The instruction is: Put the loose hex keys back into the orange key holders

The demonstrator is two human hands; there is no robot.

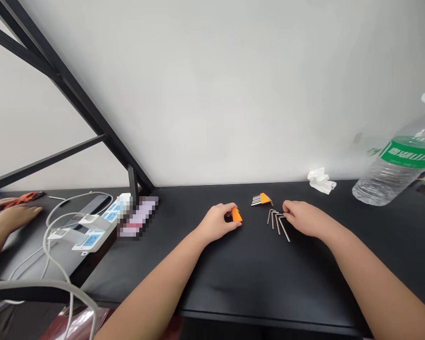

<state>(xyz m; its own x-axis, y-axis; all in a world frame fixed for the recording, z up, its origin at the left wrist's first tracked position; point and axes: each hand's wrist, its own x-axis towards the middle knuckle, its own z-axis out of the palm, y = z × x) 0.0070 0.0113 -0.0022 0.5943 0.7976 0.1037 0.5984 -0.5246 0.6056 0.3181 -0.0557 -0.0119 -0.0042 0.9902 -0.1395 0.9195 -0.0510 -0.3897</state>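
My left hand (217, 222) rests on the black table (241, 278) with its fingers curled around a small orange hex-key holder (236, 215). My right hand (302, 218) lies to the right, its fingertips pinching the near end of one of several loose metal hex keys (278, 221) spread on the table. A second orange holder with keys in it (262, 199) lies just behind, between the two hands.
A crumpled white tissue (321, 181) and a tilted clear water bottle with a green label (398, 163) are at the back right. White power strips with cables (92, 229) sit at left by a black metal frame (74, 99). Another person's hands (7, 215) rest at far left.
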